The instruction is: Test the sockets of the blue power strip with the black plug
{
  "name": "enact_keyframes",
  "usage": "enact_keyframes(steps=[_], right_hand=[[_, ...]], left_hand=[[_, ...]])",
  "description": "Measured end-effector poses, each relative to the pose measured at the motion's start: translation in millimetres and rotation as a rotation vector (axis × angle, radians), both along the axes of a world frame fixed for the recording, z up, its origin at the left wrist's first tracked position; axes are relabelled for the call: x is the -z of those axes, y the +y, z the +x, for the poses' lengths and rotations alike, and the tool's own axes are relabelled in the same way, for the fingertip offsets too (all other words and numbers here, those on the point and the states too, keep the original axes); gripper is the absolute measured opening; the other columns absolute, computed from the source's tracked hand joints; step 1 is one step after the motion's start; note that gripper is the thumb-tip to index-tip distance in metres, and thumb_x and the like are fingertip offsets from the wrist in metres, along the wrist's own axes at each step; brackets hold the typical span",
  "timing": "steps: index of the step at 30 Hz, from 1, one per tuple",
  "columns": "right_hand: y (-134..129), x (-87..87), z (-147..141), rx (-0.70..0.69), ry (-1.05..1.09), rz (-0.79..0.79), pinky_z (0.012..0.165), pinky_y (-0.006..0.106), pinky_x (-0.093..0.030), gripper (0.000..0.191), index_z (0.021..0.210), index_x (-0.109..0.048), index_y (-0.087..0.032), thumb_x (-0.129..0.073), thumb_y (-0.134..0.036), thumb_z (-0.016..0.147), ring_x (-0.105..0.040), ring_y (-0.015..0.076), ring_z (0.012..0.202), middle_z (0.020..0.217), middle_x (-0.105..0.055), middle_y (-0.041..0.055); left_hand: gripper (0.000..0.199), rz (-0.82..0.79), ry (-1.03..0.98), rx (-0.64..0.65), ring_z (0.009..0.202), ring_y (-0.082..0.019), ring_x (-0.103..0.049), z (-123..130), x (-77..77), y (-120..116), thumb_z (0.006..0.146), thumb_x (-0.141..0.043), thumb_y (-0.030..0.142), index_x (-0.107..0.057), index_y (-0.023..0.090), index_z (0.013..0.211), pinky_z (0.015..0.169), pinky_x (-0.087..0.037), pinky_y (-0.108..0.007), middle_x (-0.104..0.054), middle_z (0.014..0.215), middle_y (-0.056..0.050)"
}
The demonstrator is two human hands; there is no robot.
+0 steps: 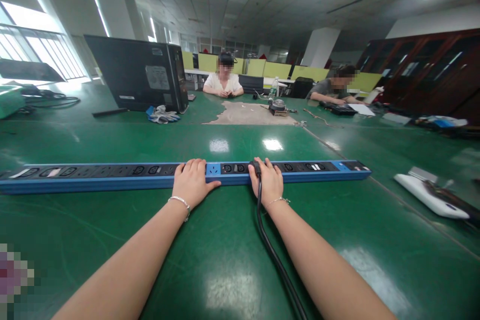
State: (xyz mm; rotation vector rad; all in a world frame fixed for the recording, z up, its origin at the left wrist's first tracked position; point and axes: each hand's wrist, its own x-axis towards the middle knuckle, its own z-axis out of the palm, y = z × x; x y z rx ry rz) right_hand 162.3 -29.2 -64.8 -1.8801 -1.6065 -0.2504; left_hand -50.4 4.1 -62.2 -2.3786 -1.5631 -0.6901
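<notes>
A long blue and black power strip [120, 184] with rows of sockets lies across the green table in front of me. My left hand [192, 180] is clasped over the strip just left of a blue socket section, fingers across its top and thumb along its near side. My right hand [269, 179] grips a black power plug [257, 166] at the strip's top, right of the middle. From the plug, a black power cord [268, 240] runs down toward me. The plug's front end is hidden, so I cannot tell how deep it sits in a socket.
Beyond the strip stand a black computer case [138, 77] and grey-blue gloves [163, 114]. A metal device [277, 106] rests on a bare table patch [240, 114]. At right lies a white and black object [431, 195]. Two people [223, 82] sit across the table [150, 245].
</notes>
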Motion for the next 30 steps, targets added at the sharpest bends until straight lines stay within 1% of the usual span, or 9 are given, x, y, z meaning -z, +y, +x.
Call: enact_keyframes(steps=[3,7,10,13,16,18,21,25,30], right_hand=[[-2.0,0.2,4.4,-0.016,-0.009,0.005,0.103,0.045,-0.026,0.042,0.121,-0.055,-0.019,-0.039,-0.04,0.089,-0.043,0.024,0.123,0.123,-0.058,0.0101],[-5.2,-2.6,16.8,-0.141,-0.058,-0.071,0.103,0.043,-0.027,0.046,0.128,-0.048,-0.019,-0.038,-0.04,0.089,-0.042,0.0229,0.124,0.126,-0.056,0.0098],[-8.9,-3.6,26.7,-0.227,-0.088,-0.135,0.104,0.042,-0.027,0.053,0.134,-0.042,-0.017,-0.042,-0.042,0.087,-0.039,0.0231,0.127,0.131,-0.052,0.01],[-12.6,-2.6,32.4,-0.287,-0.12,-0.151,0.107,0.042,-0.025,0.062,0.137,-0.036,-0.013,-0.048,-0.041,0.083,-0.033,0.0235,0.13,0.136,-0.046,0.011],[-14.3,-2.3,35.2,-0.336,-0.157,-0.155,0.108,0.042,-0.023,0.069,0.14,-0.031,-0.011,-0.052,-0.035,0.078,-0.028,0.024,0.133,0.142,-0.038,0.0112],[-14.7,-3.3,37.0,-0.363,-0.172,-0.174,0.108,0.041,-0.023,0.07,0.14,-0.03,-0.011,-0.052,-0.031,0.077,-0.028,0.0236,0.133,0.143,-0.036,0.0104],[-16.5,-3.9,40.4,-0.371,-0.194,-0.193,0.108,0.041,-0.023,0.069,0.14,-0.03,-0.012,-0.05,-0.031,0.077,-0.028,0.0237,0.133,0.144,-0.035,0.01],[-22.2,0.9,45.3,-0.354,-0.234,-0.172,0.109,0.044,-0.021,0.07,0.139,-0.034,-0.012,-0.052,-0.031,0.075,-0.023,0.0265,0.135,0.146,-0.03,0.0114],[-27.0,7.0,48.2,-0.376,-0.227,-0.107,0.11,0.043,-0.021,0.063,0.135,-0.039,-0.01,-0.05,-0.027,0.075,-0.024,0.0244,0.135,0.144,-0.034,0.0127]], left_hand=[[0.062,-0.011,-0.002,-0.006,0.117,-0.03,-0.045,1.1,-1.3,-0.4,0.074,-0.052,0.059,-0.049,0.016,0.118,0.099,-0.029,-0.046,-0.056,0.121,-0.016],[0.063,-0.024,0.027,-0.018,0.118,-0.029,-0.046,0.5,-2.1,-0.2,0.074,-0.052,0.059,-0.049,0.015,0.119,0.1,-0.029,-0.046,-0.056,0.122,-0.016],[0.065,-0.016,0.062,-0.015,0.125,-0.031,-0.039,-0.4,-1.9,-1.7,0.075,-0.051,0.059,-0.047,0.014,0.122,0.102,-0.026,-0.05,-0.053,0.128,-0.017],[0.061,0.008,0.073,0.059,0.133,-0.03,-0.029,5.2,-3.6,-7.0,0.08,-0.047,0.054,-0.043,0.016,0.128,0.106,-0.021,-0.052,-0.047,0.135,-0.015],[0.048,-0.007,0.028,0.166,0.132,-0.024,-0.033,23.7,-8.8,-12.9,0.087,-0.041,0.042,-0.042,0.021,0.13,0.106,-0.025,-0.047,-0.049,0.135,-0.009],[0.041,-0.05,-0.018,0.175,0.129,-0.021,-0.038,42.2,-14.0,-13.6,0.089,-0.037,0.035,-0.044,0.024,0.129,0.104,-0.03,-0.045,-0.052,0.132,-0.007],[0.042,-0.14,-0.065,0.186,0.123,-0.021,-0.045,71.6,-23.3,-8.3,0.086,-0.044,0.032,-0.045,0.024,0.128,0.101,-0.036,-0.042,-0.055,0.129,-0.007],[0.044,-0.167,-0.017,0.379,0.114,-0.018,-0.052,98.1,-33.0,0.5,0.081,-0.051,0.023,-0.049,0.031,0.125,0.097,-0.04,-0.035,-0.059,0.124,0.0],[0.036,-0.107,0.008,0.328,0.1,-0.017,-0.059,107.8,-30.4,-1.0,0.084,-0.044,0.019,-0.055,0.03,0.116,0.089,-0.043,-0.034,-0.065,0.113,-0.001]])
